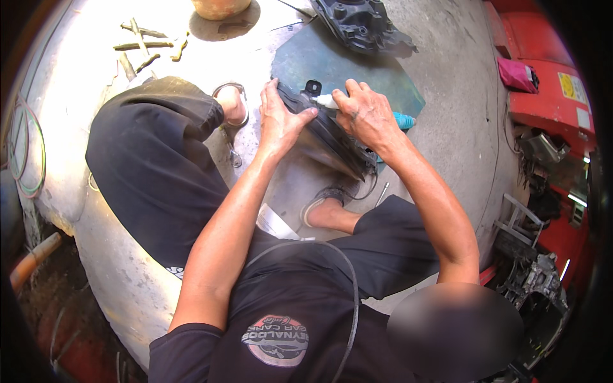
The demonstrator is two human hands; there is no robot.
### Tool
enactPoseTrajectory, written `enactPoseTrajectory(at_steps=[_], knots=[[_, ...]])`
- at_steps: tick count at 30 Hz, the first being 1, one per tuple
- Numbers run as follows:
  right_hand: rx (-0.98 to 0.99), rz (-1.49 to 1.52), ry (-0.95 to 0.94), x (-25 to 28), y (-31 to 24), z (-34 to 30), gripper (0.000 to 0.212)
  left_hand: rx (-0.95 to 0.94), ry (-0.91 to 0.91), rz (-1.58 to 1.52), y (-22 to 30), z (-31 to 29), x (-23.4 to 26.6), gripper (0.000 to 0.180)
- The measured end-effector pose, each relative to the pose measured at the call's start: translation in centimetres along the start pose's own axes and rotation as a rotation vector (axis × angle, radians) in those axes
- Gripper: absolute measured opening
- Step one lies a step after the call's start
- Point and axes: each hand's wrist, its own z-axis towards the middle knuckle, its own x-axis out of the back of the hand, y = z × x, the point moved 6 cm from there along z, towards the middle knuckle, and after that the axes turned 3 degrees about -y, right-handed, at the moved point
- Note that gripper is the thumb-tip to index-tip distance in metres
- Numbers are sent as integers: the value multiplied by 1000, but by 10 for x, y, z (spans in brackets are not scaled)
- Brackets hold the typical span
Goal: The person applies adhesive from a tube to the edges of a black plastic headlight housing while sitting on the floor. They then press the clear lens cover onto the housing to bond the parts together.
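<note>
A dark car headlight (332,143) stands tilted between my legs, its black mounting tab (313,87) pointing up. My left hand (281,121) grips its upper left edge, thumb on the near side and fingers on the far side. In my closed right hand (367,115) is a slim handheld tool with a white nose (325,101) and a teal rear end (405,120). Its white tip is at the headlight's edge, close to the mounting tab. My palm hides the tool's middle, so its exact kind cannot be made out.
A greenish flat sheet (383,76) lies beyond the headlight, with a black car-part housing (364,25) at its far edge. Sticks (142,45) and an orange pot (220,7) are far left. A thin metal rod (383,193) lies near my foot. Metal parts (539,281) line the right side.
</note>
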Motion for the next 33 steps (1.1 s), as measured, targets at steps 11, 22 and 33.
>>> enactPoseTrajectory(at_steps=[11, 22, 33], knots=[[-2, -4, -15, 0, -1, 3, 26, -3, 10, -19, -2, 1, -1, 107], [2, -8, -34, 6, -10, 8, 16, -5, 14, -12, -3, 0, -2, 108], [2, -7, -21, 5, -12, 10, 15, -13, 13, -14, -5, 1, -2, 107]])
